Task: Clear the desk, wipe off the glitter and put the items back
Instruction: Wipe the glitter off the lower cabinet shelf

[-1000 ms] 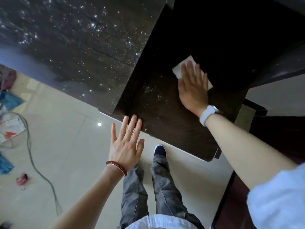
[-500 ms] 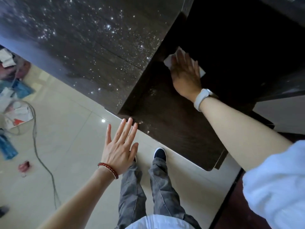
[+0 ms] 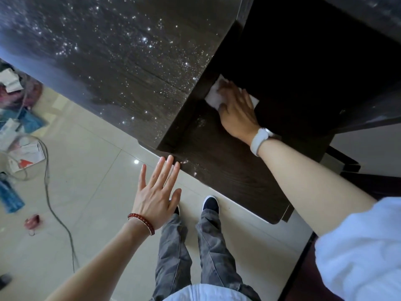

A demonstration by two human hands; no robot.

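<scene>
A dark wooden desk top (image 3: 121, 68) is sprinkled with bright glitter. Beside it lies a lower dark wooden shelf (image 3: 227, 168), with a little glitter near its front edge. My right hand (image 3: 237, 111) lies flat on this shelf, pressing a white tissue (image 3: 213, 95) against the desk's side wall. My left hand (image 3: 157, 192) hovers open with spread fingers, fingertips touching the shelf's front corner. It holds nothing.
Items lie on the tiled floor at the left: papers and a glass bowl (image 3: 23, 157), a blue packet (image 3: 9, 197), a small red object (image 3: 32, 221) and a grey cable (image 3: 56, 209). My feet stand below the shelf edge. Dark furniture (image 3: 303, 279) stands at the right.
My right hand has slid the tissue leftwards and away, up to the desk's side wall. My left hand has stayed at the shelf's front corner.
</scene>
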